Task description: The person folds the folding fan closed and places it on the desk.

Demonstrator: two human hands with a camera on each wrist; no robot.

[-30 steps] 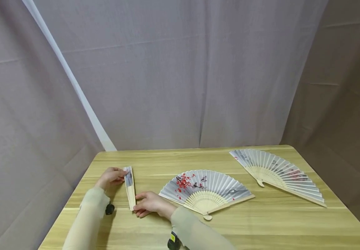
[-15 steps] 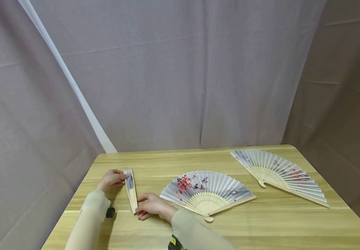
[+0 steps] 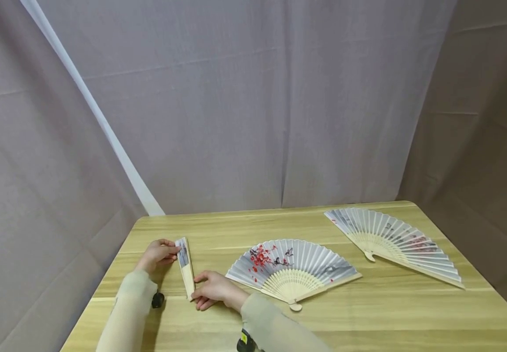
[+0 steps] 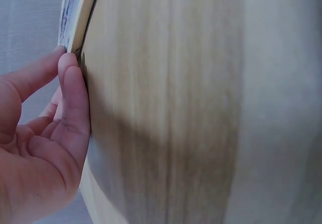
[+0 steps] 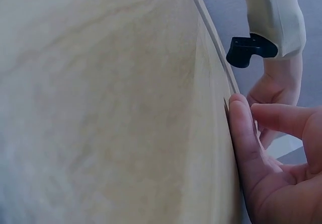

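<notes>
The closed fan (image 3: 185, 267) lies flat on the table (image 3: 367, 318) near its left edge, long axis running away from me, leaf end far and stick end near. It sits between my two hands. My left hand (image 3: 156, 254) is at the far, printed end, fingertips (image 4: 68, 65) lightly curled and pinching that tip from the left. My right hand (image 3: 213, 289) is at the near end, thumb and fingers (image 5: 241, 118) closed on the sticks from the right. So each hand has one end, and neither is nearer than the other.

To the right, just beside my right hand, a fan with red blossoms (image 3: 290, 269) lies spread open, pivot towards me. Well apart, at the far right corner, a second open fan (image 3: 396, 244) lies. Grey cloth (image 3: 253, 98) hangs behind.
</notes>
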